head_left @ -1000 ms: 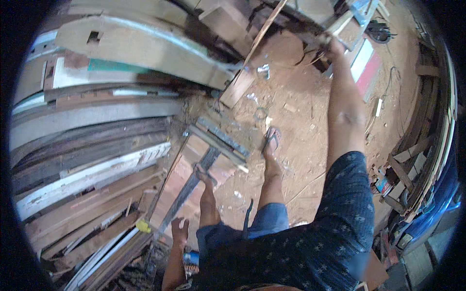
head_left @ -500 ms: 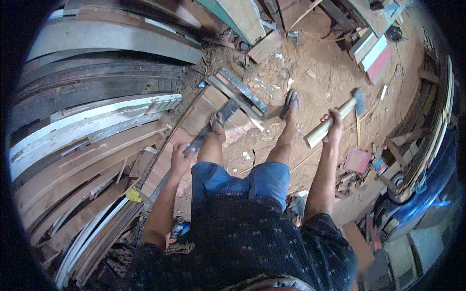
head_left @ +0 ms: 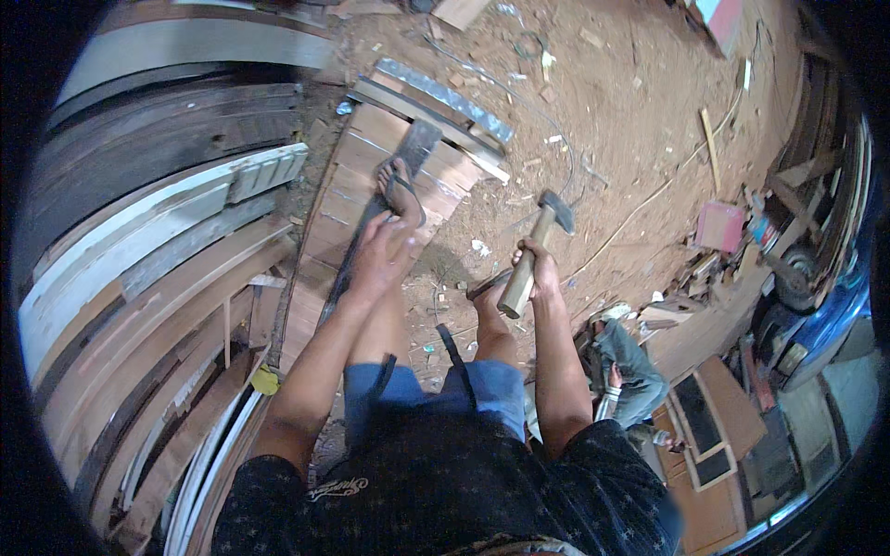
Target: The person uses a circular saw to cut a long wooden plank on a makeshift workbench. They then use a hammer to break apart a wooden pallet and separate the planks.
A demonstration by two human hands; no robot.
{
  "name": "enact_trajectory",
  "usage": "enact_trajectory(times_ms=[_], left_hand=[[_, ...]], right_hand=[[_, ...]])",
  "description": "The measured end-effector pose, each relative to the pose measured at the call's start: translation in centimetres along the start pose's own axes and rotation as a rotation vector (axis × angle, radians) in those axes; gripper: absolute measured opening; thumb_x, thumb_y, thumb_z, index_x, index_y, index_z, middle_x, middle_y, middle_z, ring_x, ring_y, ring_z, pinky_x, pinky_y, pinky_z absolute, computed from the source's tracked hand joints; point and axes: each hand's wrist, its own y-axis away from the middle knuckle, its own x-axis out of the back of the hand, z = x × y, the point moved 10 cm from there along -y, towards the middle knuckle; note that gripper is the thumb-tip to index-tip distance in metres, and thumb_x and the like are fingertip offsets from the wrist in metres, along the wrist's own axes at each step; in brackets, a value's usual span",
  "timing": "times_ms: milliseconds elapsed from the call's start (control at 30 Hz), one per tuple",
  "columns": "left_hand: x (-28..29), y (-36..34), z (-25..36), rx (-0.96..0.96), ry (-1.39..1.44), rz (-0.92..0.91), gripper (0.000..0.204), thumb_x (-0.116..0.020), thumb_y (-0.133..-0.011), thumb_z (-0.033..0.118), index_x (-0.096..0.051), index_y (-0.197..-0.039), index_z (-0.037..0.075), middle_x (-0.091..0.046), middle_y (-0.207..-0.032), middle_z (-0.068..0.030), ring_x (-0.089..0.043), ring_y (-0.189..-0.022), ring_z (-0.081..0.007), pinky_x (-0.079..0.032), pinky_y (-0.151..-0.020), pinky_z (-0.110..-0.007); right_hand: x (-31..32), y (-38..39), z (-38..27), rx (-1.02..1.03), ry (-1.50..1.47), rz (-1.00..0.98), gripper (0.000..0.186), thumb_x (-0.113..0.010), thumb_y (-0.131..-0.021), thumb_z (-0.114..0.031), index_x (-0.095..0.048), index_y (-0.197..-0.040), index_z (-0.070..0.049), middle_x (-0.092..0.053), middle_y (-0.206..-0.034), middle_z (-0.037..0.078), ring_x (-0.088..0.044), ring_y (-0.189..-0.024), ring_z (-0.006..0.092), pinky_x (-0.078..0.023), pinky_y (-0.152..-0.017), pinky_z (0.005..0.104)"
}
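Observation:
My right hand point(head_left: 538, 266) grips a hammer point(head_left: 544, 225) by its thick wooden handle, with the dark metal head pointing up and away. My left hand point(head_left: 378, 258) is held over my left shin, near the ankle, its fingers apart and holding nothing I can see. Under my sandalled left foot point(head_left: 400, 190) lies a long dark plank point(head_left: 422, 141), partly hidden by my left arm and hand. That plank rests on a low platform of pale wooden boards point(head_left: 348, 176). At its far end are a crosswise wood strip point(head_left: 464, 156) and a speckled grey bar point(head_left: 450, 100).
Stacked planks point(head_left: 139, 250) fill the left side. Wood scraps and a cable lie on the brown dirt floor point(head_left: 640, 157). A pink square piece point(head_left: 718, 227) sits at right. Close behind my right arm is another person in grey-green clothing point(head_left: 630, 371), beside a wooden frame point(head_left: 700, 431).
My left hand has let go of the dark plank and moved up and right beside my shin. The hammer has moved left and nearer my body. My right foot has drawn back.

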Motion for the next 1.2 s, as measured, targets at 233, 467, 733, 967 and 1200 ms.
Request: enact_trajectory(times_ms=[233, 467, 733, 967, 1200], left_hand=[[-23.7, -3.0, -0.3, -0.103, 0.027, -0.181, 0.043, -0.070, -0.089, 0.029, -0.061, -0.120, 0.002, -0.049, -0.134, -0.0218, -0.050, -0.125, -0.0389, -0.041, -0.106, -0.043], [-32.2, 1.0, -2.4, 0.040, -0.032, -0.416, 0.054, -0.067, -0.090, 0.029, -0.050, -0.135, 0.003, -0.043, -0.139, -0.0206, -0.049, -0.125, -0.0388, -0.044, -0.103, -0.045], [-28.0, -2.6, -3.0, 0.068, 0.002, -0.096, 0.044, -0.068, -0.088, 0.023, -0.055, -0.124, 0.000, -0.044, -0.136, -0.0231, -0.048, -0.125, -0.0402, -0.045, -0.100, -0.045], [-26.2, -3.2, -1.6, 0.028, 0.121, 0.002, 0.039, -0.068, -0.089, 0.017, -0.056, -0.124, 0.004, -0.042, -0.140, -0.0206, -0.054, -0.120, -0.0318, -0.053, -0.087, -0.038], [-24.1, -4.5, -1.1, 0.014, 0.199, 0.103, 0.035, -0.068, -0.090, 0.017, -0.057, -0.121, 0.005, -0.041, -0.141, -0.0208, -0.055, -0.118, -0.0317, -0.052, -0.086, -0.037]], right_hand=[[10.2, -15.5, 7.9, -0.103, 0.154, 0.017, 0.019, -0.064, -0.091, -0.022, -0.058, -0.090, -0.004, -0.057, -0.066, 0.005, -0.058, -0.055, 0.0165, -0.048, -0.050, 0.0294], [13.7, -25.9, 9.4, 0.148, -0.128, 0.299, 0.016, -0.062, -0.087, -0.019, -0.058, -0.087, -0.004, -0.058, -0.066, 0.007, -0.059, -0.056, 0.0192, -0.049, -0.051, 0.0308], [9.5, -29.5, 11.3, 0.021, -0.054, 0.093, 0.013, -0.060, -0.087, -0.012, -0.056, -0.093, -0.002, -0.059, -0.069, 0.011, -0.060, -0.058, 0.0212, -0.051, -0.052, 0.0344], [5.9, -28.9, 11.3, 0.045, -0.190, 0.075, 0.008, -0.057, -0.085, -0.009, -0.055, -0.090, -0.002, -0.056, -0.070, 0.010, -0.057, -0.057, 0.0198, -0.051, -0.053, 0.0316], [8.2, -26.8, 10.9, 0.029, -0.103, 0.099, 0.017, -0.060, -0.088, -0.019, -0.055, -0.094, -0.004, -0.056, -0.067, 0.007, -0.058, -0.058, 0.0210, -0.052, -0.055, 0.0330]])
